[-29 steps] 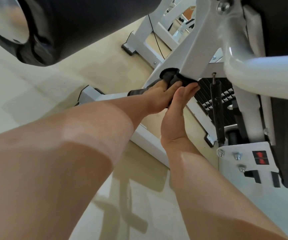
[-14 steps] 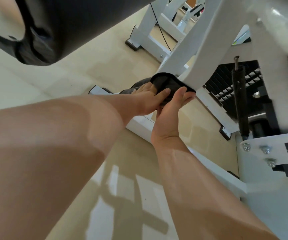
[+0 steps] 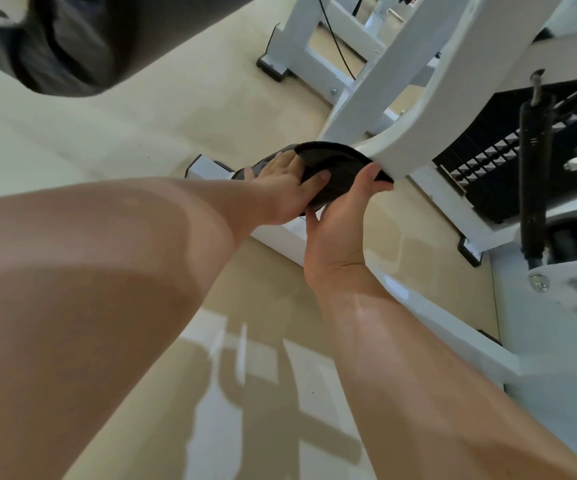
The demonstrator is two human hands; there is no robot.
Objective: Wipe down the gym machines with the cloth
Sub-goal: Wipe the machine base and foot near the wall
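Black terry cloth (image 3: 340,168) sits low on the gym machine, pressed against the bottom end of a curved white-painted steel frame bar (image 3: 418,129), just above the floor rail. Left hand (image 3: 280,192) lies flat on the cloth's left part, fingers straight and spread, thumb on the dark fabric; nothing curled round it. Right hand (image 3: 339,223) comes up from below, forefinger nearly straight with its tip on the cloth right at the bar, thumb tip touching the cloth's lower edge; other fingers hidden behind, so cannot tell if it actually grips. A grey patch under the left fingers is cloth or machine part, cannot tell which. White base rail (image 3: 280,233) runs under both hands across the glossy beige floor (image 3: 134,133). Right of the bar: black weight stack with white number tags (image 3: 487,168), black coil spring (image 3: 536,161) hanging upright beside it, silver bolts (image 3: 539,282) on a white plate below. Black rubber foot cap (image 3: 468,251) near the stack's base. Large black padded roller (image 3: 68,43), blurred, fills the top left. Thin black cable (image 3: 337,39) crosses the far white frame.
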